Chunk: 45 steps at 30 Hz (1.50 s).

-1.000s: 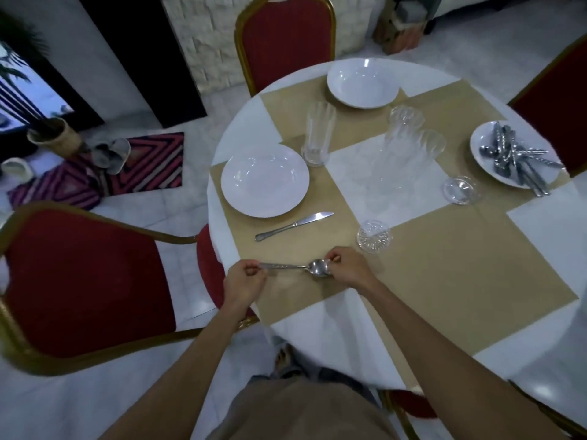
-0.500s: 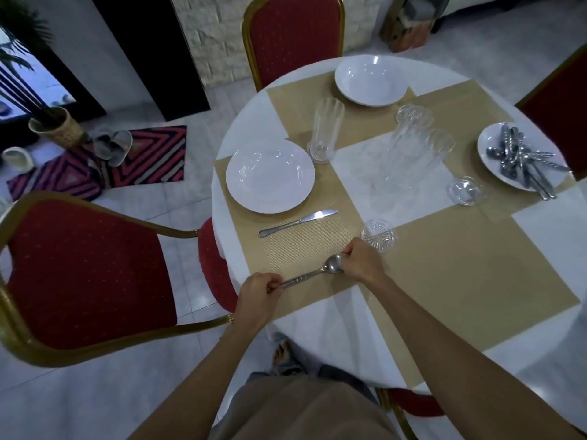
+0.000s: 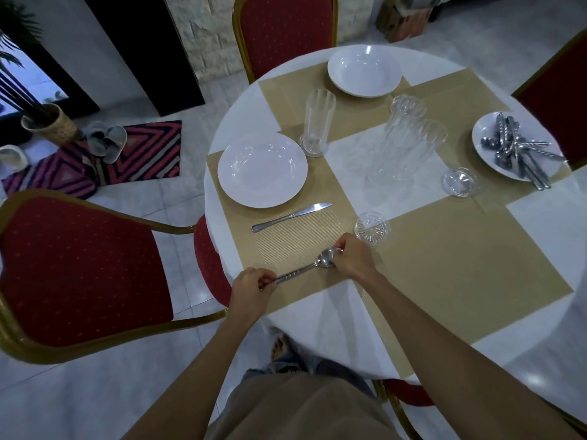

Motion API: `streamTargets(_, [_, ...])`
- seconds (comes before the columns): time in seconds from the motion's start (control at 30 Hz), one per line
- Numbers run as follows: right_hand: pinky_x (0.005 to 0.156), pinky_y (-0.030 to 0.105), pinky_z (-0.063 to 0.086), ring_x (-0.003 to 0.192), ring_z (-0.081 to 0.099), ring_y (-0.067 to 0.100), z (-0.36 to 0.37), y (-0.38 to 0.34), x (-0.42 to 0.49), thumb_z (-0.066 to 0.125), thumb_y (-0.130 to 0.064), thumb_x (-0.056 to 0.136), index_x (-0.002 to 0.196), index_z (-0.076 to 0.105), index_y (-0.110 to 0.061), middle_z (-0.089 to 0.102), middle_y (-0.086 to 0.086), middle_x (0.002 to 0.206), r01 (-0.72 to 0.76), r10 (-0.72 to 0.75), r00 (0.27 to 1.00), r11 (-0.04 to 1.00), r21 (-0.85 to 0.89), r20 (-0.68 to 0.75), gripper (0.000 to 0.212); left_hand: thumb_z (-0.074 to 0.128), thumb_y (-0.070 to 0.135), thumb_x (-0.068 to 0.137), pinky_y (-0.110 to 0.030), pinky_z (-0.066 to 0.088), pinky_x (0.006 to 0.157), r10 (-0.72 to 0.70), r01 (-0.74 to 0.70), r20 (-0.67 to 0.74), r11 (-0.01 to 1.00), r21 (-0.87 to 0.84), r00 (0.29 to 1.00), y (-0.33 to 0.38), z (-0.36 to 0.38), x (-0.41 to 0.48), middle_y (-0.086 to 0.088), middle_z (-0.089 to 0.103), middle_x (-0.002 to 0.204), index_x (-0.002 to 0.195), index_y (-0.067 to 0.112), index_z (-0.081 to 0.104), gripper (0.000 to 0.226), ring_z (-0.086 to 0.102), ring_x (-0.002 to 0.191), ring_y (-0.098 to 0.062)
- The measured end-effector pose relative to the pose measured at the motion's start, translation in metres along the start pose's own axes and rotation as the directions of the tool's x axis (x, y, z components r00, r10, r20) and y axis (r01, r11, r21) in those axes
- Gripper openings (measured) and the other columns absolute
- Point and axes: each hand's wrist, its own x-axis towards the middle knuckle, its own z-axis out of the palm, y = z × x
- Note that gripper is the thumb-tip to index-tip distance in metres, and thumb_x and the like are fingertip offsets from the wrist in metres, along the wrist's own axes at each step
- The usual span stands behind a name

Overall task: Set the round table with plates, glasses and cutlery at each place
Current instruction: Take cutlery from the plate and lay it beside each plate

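Slanting spoon, bowl toward far right.

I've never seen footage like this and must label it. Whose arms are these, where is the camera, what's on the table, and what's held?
There is no machine here: the arms belong to a person setting a round table. The camera is a wide-angle one worn on their head, looking down at the hands. The left hand grips the handle of a spoon and the right hand pinches its bowl, at a beige placemat. Beyond it lie a knife and a white plate. A tall glass stands by that plate, more clear glasses cluster in the middle, a second plate sits at the far side, and a third plate on the right holds spare cutlery.
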Motion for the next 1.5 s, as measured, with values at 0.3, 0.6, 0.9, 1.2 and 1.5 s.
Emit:
streamTargets(0.3, [0.071, 0.026, 0.043, 0.087, 0.061, 0.017, 0.0, 0.006, -0.001, 0.062, -0.008, 0.084, 0.096, 0.068, -0.013, 0.067, 0.002, 0.096, 0.049, -0.05, 0.999, 0.998, 0.05, 0.022, 0.015, 0.079, 0.015, 0.081, -0.012, 0.047, 0.074, -0.043, 0.044, 0.018, 0.999, -0.009, 0.999, 0.0, 0.001, 0.003, 0.003, 0.069, 0.087, 0.095, 0.017, 0.076, 0.014, 0.061, 0.078, -0.007])
streamTargets(0.6, [0.068, 0.024, 0.041, 0.085, 0.059, 0.015, -0.001, 0.008, -0.003, 0.062, -0.004, 0.08, 0.096, 0.069, -0.013, 0.065, -0.001, 0.091, 0.063, -0.064, 0.998, 0.996, 0.063, 0.007, 0.02, 0.077, 0.013, 0.082, -0.005, 0.041, 0.071, -0.067, 0.067, 0.025, 0.998, 0.001, 0.997, 0.005, -0.001, 0.001, 0.002, 0.069, 0.089, 0.095, 0.015, 0.076, 0.013, 0.06, 0.078, -0.006])
streamTargets(0.9, [0.058, 0.02, 0.038, 0.079, 0.058, 0.016, 0.001, 0.008, -0.013, 0.062, -0.001, 0.08, 0.088, 0.062, -0.014, 0.062, 0.0, 0.082, 0.048, -0.042, 0.998, 0.991, 0.126, -0.049, 0.015, 0.074, 0.01, 0.083, -0.006, 0.041, 0.071, -0.098, 0.097, 0.027, 0.995, 0.015, 0.995, 0.012, -0.002, 0.001, 0.0, 0.068, 0.09, 0.095, 0.013, 0.076, 0.013, 0.06, 0.078, -0.009])
streamTargets(1.2, [0.068, 0.024, 0.045, 0.091, 0.063, 0.02, -0.001, 0.018, -0.019, 0.068, -0.012, 0.086, 0.106, 0.063, -0.007, 0.067, 0.006, 0.097, 0.021, -0.011, 0.998, 0.99, 0.141, -0.067, 0.022, 0.071, 0.01, 0.084, -0.034, 0.054, 0.092, -0.154, 0.154, 0.026, 0.988, 0.018, 0.988, 0.021, -0.001, -0.002, -0.007, 0.068, 0.101, 0.107, 0.009, 0.072, 0.023, 0.063, 0.09, -0.018])
streamTargets(1.5, [0.071, 0.013, 0.042, 0.092, 0.061, 0.015, -0.03, 0.023, -0.037, 0.067, -0.009, 0.077, 0.111, 0.064, -0.015, 0.063, 0.001, 0.101, -0.009, 0.077, 0.977, 0.947, 0.321, -0.2, 0.034, 0.069, 0.016, 0.083, -0.024, 0.043, 0.09, -0.026, 0.025, 0.025, 0.999, 0.046, 0.999, 0.089, 0.023, 0.015, -0.004, 0.062, 0.11, 0.111, 0.017, 0.07, 0.028, 0.055, 0.107, -0.018])
